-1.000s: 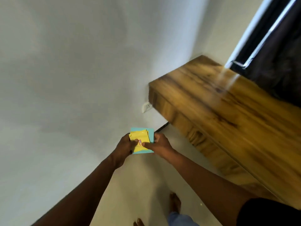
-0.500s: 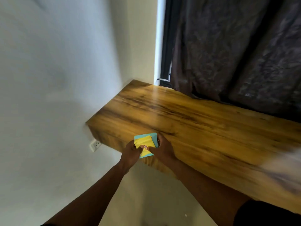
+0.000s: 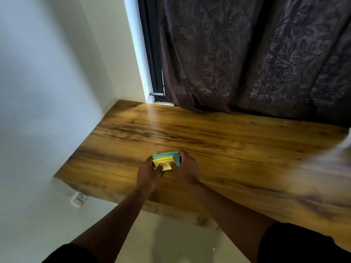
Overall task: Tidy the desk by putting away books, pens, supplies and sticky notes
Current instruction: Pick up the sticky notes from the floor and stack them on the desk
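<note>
Both hands, left hand (image 3: 150,172) and right hand (image 3: 187,168), grip a yellow-and-teal sticky note stack (image 3: 167,161), fingers curled around it, over a wooden desk (image 3: 228,145).

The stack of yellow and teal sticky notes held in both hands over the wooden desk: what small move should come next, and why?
Probably lower the stack of yellow and teal sticky notes onto the bare brown wooden desk and square its edges. The left hand and right hand both grip it just above the desktop, and the yellow pad sits askew on the teal one. No container for it is in view.
</note>
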`<state>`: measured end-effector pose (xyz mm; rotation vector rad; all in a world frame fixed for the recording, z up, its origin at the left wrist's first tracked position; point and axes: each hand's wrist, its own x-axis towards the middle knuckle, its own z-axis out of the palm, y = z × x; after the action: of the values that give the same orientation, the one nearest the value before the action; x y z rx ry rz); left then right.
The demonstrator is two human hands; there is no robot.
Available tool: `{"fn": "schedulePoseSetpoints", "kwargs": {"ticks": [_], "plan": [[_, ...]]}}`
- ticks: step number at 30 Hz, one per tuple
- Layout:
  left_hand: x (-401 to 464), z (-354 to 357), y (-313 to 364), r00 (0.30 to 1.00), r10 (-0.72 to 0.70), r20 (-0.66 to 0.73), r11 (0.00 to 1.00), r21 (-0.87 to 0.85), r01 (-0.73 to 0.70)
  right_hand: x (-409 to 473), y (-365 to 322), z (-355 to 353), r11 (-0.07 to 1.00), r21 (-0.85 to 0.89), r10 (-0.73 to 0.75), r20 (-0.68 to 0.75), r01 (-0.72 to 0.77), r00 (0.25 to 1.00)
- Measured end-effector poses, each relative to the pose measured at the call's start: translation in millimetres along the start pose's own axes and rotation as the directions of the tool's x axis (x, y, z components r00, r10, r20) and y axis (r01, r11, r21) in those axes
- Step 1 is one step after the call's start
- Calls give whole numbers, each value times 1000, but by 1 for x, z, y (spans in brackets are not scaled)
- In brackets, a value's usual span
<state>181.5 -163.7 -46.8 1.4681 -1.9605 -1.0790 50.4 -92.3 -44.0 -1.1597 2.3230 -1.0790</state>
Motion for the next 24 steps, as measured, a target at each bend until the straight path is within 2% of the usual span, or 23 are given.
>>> {"fn": "schedulePoseSetpoints", "kwargs": {"ticks": [2,5,12,16,24], "plan": [[6,3,-7,999,15,32,1000,-10,-15,0,5,4,1000,24,20,-29,-19,999],[16,3,-12,996,79,51,994,71,-83,-4,11,15,995,83,63,-28,-61,998],[36,-1,-19,978,134,163,991,-3,-136,-8,7,30,974,149,183,-84,-169,980],[36,-5,-23,960,175,217,984,-48,-169,-14,5,39,973,119,212,-122,-198,970],[20,-4,-27,925,195,327,978,-138,-157,-22,-10,56,952,-65,285,-171,-300,943]]}}
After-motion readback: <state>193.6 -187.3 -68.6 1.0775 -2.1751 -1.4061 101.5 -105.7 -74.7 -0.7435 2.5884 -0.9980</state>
